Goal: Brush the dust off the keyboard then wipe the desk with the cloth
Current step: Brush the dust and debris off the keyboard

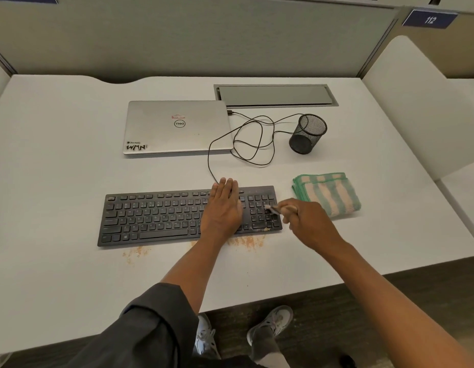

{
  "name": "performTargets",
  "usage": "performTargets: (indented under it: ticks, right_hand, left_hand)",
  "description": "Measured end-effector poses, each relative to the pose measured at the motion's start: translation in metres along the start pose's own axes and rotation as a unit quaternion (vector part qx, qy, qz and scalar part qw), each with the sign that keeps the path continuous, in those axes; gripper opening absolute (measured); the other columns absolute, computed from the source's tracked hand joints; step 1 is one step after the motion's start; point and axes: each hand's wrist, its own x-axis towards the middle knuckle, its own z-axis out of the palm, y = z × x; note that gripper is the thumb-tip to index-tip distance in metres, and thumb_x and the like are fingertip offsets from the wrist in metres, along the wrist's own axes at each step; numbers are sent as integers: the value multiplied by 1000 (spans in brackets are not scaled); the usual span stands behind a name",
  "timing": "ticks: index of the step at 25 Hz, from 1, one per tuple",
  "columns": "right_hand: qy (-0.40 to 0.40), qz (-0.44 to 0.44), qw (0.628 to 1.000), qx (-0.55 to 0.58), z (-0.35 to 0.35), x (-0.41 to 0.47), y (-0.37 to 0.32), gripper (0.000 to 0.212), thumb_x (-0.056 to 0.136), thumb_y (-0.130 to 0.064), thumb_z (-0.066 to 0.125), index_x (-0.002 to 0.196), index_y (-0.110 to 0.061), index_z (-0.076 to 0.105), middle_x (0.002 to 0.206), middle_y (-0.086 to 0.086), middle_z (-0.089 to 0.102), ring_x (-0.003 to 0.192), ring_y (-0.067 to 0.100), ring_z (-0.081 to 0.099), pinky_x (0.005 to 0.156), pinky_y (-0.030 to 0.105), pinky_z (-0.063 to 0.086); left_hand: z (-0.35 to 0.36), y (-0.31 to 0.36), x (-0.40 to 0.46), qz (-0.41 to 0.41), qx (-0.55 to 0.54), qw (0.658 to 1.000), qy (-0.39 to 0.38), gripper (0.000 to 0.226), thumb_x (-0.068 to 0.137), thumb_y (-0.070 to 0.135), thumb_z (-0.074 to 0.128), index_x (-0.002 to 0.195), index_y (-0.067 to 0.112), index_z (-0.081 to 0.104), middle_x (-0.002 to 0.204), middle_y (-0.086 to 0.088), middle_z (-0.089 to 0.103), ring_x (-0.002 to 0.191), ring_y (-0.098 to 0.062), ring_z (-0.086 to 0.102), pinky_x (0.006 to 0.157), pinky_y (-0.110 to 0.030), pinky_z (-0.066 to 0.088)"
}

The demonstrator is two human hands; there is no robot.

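At centre frame, the left hand (223, 205) lies flat, fingers straight, on a black keyboard (156, 216). The right hand (307, 221), its grip pinching a small brush (277, 209), works over the number pad. Orange dust (246, 241) speckles the white surface (58, 181) below. A striped cloth (327, 193) lies right. Above, a closed Dell laptop (177, 127) bears a "WMN" sticker; upper right, a sign (429, 19) reads "112".
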Motion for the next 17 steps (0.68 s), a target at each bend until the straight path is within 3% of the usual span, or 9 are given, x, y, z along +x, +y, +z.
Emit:
performTargets:
  ticks: [3,5,8,12,14,17]
  right_hand:
    - [-35,4,999,-10,0,-17,1,28,103,-20,47,96,-9,72,75,1,70,68,20,66,68,45,56]
    - [-16,25,1000,5,-7,-13,1,28,101,-17,47,92,-5,71,74,2,69,68,21,66,69,48,56]
    - [52,52,997,35,-14,3,-1,19,99,-23,48,94,-17,65,71,-4,69,68,14,66,69,44,57]
    - [-6,15,1000,1,-5,-5,-6,20,100,-30,48,92,-18,61,71,0,68,70,21,65,69,45,54]
    - [-26,10,1000,8,-4,-15,-2,18,102,-24,48,92,-18,62,72,-1,68,69,17,66,69,44,56]
    - [21,18,1000,4,-7,-15,10,16,103,-22,47,97,-21,61,75,-4,68,69,6,64,68,38,57]
  left_hand:
    - [0,1,0,-1,2,1000,-1,61,106,29,25,160,4,12,168,-14,14,156,-27,3,128,-41,-1]
    - [0,0,0,-2,3,1000,0,61,106,29,25,160,4,12,168,-15,15,156,-27,4,128,-41,0]
    - [0,0,0,3,4,1000,3,61,106,28,25,160,4,12,167,-15,15,156,-28,4,128,-41,-1]
    - [0,1,0,0,2,1000,1,61,106,28,25,160,4,12,168,-15,14,156,-27,3,127,-40,-2]
    - [0,0,2,0,0,1000,0,60,106,28,26,160,4,13,167,-15,15,156,-27,4,127,-40,-2]
    - [1,0,1,-2,1,1000,3,60,105,28,26,159,4,13,167,-15,17,156,-28,5,128,-41,1]
